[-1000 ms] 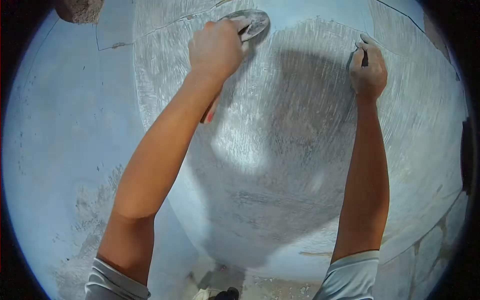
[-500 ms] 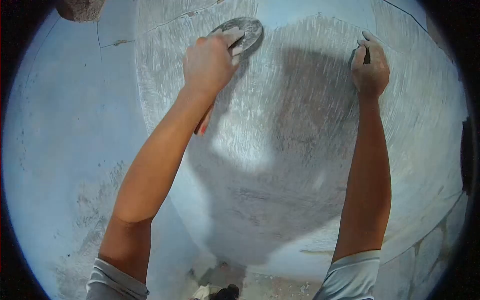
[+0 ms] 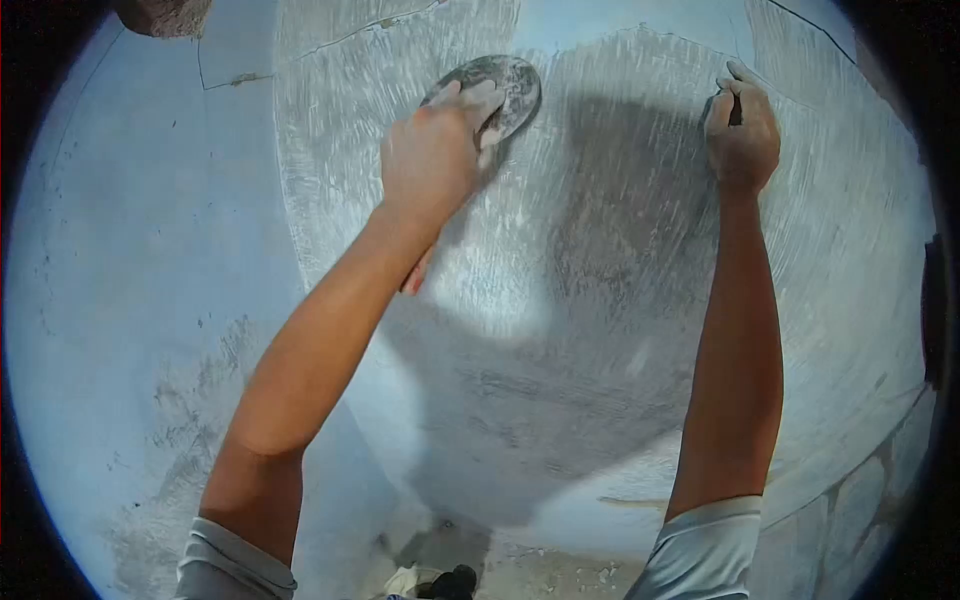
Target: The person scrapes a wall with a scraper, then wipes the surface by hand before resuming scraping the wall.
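Note:
My left hand (image 3: 432, 160) is wrapped round a tool with a dark, rounded, dust-smeared blade (image 3: 515, 95), pressed to the wall. A reddish handle end (image 3: 415, 277) sticks out below my left wrist. The wall surface (image 3: 500, 240) under the tool is pale grey and streaked with fine scratches. My right hand (image 3: 745, 140) is up at the right, close to the same wall, with thumb and fingers bent together. Whether something small and dark sits between those fingers is hard to make out. Whitish dust covers the fingertips of both hands.
A smoother bluish wall area (image 3: 150, 230) lies to the left, with thin cracks near the top. A rough brown patch (image 3: 165, 15) shows at the top left. At the bottom are the floor (image 3: 560, 575) and a dark object (image 3: 455, 582). Shadows fall across the middle of the wall.
My left hand and the tool have moved down and slightly to the right across the wall. My right hand is almost unmoved.

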A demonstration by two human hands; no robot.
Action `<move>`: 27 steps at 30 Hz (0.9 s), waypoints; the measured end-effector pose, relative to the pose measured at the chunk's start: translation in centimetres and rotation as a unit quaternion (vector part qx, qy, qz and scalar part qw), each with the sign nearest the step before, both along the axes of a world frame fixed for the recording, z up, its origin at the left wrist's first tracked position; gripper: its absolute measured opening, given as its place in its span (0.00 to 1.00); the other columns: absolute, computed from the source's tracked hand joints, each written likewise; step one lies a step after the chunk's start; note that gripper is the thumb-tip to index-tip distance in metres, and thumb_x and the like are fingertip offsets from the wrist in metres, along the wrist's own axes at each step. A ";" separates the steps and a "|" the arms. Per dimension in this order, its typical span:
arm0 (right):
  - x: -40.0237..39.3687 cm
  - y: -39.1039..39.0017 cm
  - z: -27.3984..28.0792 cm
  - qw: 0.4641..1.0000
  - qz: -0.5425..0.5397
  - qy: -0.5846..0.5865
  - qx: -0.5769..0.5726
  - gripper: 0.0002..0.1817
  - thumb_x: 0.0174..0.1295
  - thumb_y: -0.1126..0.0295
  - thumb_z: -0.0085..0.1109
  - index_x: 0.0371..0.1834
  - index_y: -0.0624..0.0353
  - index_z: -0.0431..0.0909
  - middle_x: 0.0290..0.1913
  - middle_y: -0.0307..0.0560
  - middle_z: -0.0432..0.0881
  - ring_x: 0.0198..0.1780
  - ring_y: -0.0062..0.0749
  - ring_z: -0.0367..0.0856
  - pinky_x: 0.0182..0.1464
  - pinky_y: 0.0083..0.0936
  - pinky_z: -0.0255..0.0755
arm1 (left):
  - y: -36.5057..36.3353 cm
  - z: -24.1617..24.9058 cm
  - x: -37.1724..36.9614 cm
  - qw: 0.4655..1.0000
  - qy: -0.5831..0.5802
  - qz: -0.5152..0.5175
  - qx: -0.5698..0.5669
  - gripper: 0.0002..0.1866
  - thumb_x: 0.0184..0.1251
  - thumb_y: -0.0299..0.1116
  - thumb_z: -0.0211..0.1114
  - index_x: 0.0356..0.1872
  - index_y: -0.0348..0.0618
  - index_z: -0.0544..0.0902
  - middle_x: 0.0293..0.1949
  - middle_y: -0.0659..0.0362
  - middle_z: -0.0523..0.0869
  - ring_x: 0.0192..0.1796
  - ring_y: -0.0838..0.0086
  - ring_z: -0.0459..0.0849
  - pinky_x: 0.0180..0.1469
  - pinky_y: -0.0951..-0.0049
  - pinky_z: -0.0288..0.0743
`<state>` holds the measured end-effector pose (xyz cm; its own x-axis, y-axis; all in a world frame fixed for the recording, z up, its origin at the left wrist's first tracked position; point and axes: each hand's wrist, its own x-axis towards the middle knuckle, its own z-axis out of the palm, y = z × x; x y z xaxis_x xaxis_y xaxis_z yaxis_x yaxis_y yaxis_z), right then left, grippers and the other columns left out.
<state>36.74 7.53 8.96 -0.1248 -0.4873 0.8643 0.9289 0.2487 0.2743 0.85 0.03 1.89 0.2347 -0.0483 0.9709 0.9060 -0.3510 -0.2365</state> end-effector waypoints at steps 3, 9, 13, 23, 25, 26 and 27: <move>0.0 -0.4 0.6 1.000 -0.002 -0.004 0.004 0.10 0.67 0.70 0.61 0.45 0.54 0.91 0.58 0.40 0.93 0.53 0.39 0.93 0.59 0.35 0.85 | -0.1 1.4 0.8 0.991 -0.057 0.043 -0.111 0.13 0.69 0.40 0.73 0.54 0.60 0.91 0.49 0.52 0.91 0.46 0.51 0.93 0.47 0.50 0.89; 0.1 -0.3 0.0 1.000 0.011 0.012 -0.020 0.10 0.67 0.70 0.61 0.46 0.53 0.91 0.59 0.40 0.93 0.54 0.39 0.92 0.59 0.35 0.85 | -1.3 6.3 2.4 0.980 -0.073 0.095 -0.156 0.18 0.64 0.36 0.73 0.56 0.59 0.91 0.52 0.51 0.92 0.47 0.49 0.93 0.50 0.51 0.89; -0.3 -0.5 -0.1 0.999 0.015 0.020 -0.033 0.10 0.67 0.70 0.61 0.45 0.53 0.91 0.59 0.40 0.93 0.56 0.38 0.92 0.60 0.34 0.85 | -0.8 0.5 1.9 0.985 -0.090 0.036 -0.145 0.25 0.58 0.27 0.74 0.59 0.60 0.92 0.57 0.58 0.93 0.52 0.53 0.93 0.58 0.55 0.88; -0.1 -0.5 0.1 1.000 -0.003 0.022 -0.021 0.09 0.67 0.71 0.63 0.45 0.54 0.91 0.57 0.41 0.93 0.55 0.39 0.93 0.59 0.35 0.85 | -0.9 2.2 2.7 0.987 -0.077 0.060 -0.126 0.15 0.69 0.40 0.71 0.55 0.59 0.91 0.50 0.50 0.93 0.48 0.52 0.93 0.46 0.52 0.89; -0.1 -0.2 0.0 1.000 -0.015 0.020 -0.011 0.09 0.67 0.71 0.63 0.45 0.54 0.91 0.57 0.41 0.93 0.55 0.39 0.92 0.59 0.35 0.85 | -1.1 0.0 2.3 0.986 -0.091 0.019 -0.135 0.24 0.63 0.31 0.73 0.61 0.64 0.91 0.60 0.54 0.91 0.52 0.49 0.93 0.57 0.52 0.87; -0.1 -0.2 -0.1 1.000 -0.005 0.017 -0.008 0.09 0.67 0.71 0.63 0.45 0.54 0.91 0.57 0.41 0.93 0.55 0.39 0.92 0.60 0.36 0.85 | -0.4 -0.4 1.8 0.990 -0.083 0.003 -0.114 0.24 0.63 0.31 0.73 0.61 0.65 0.91 0.60 0.53 0.91 0.52 0.48 0.92 0.57 0.53 0.87; -0.2 -0.2 -0.1 1.000 0.004 0.012 -0.003 0.09 0.67 0.71 0.63 0.45 0.54 0.91 0.57 0.41 0.93 0.55 0.39 0.92 0.60 0.36 0.85 | 0.1 -0.2 1.7 0.993 -0.077 -0.015 -0.091 0.24 0.63 0.31 0.73 0.61 0.65 0.91 0.61 0.52 0.91 0.52 0.48 0.92 0.57 0.53 0.87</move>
<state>36.57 7.34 8.90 -0.0995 -0.4835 0.8697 0.9335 0.2572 0.2498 2.54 0.13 1.73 0.0848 0.1263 0.9884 0.9149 -0.4027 -0.0271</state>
